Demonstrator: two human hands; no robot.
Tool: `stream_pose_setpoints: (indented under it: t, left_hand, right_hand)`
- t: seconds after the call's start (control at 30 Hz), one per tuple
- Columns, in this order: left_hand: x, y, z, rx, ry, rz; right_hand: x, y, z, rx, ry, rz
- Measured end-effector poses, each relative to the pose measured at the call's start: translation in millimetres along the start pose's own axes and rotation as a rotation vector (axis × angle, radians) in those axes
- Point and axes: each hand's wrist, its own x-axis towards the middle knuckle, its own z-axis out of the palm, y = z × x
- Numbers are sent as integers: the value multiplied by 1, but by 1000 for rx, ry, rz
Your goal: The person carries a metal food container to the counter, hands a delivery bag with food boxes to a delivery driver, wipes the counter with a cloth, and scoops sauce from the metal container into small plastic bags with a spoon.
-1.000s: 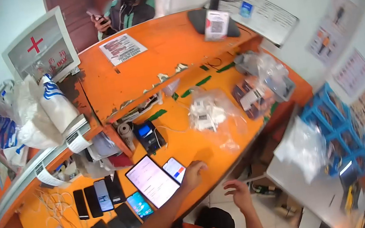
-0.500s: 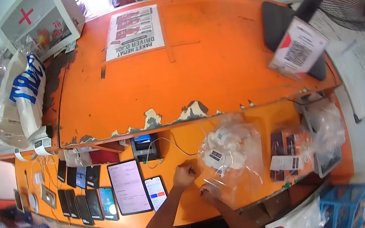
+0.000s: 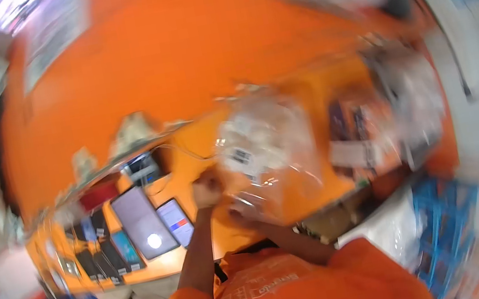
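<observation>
My left hand is closed in a fist on the orange desk, just left of a clear plastic bag, with nothing visible in it. My right hand, also curled closed, lies at the near left edge of that plastic bag; blur hides whether it touches the film. Inside the bag are white wrapped items with a printed label. Left of my hands lie a tablet with its screen lit and a phone showing a lit screen.
Several more phones lie at the desk's left end. To the right, a bag of dark-printed packages sits beside a grey bin with plastic in it. A raised orange counter stands behind. A blue crate is below right.
My view has swung right and tilted, so the scene is smeared and shifted. Both hands stay closed beside the plastic bag, and nothing on the desk has visibly moved.
</observation>
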Motion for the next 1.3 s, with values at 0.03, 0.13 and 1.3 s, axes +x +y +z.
stream_pose_setpoints:
  t: [0.03,0.13,1.3]
  left_hand:
    - [0,-3,5,-32,24,21]
    - [5,1,7,-20,23,118]
    - [1,-13,12,190,84,206]
  right_hand:
    - [18,-19,-21,17,41,-46]
    - [13,-14,-12,37,-180,96]
    - [17,-17,-392,-54,991,461]
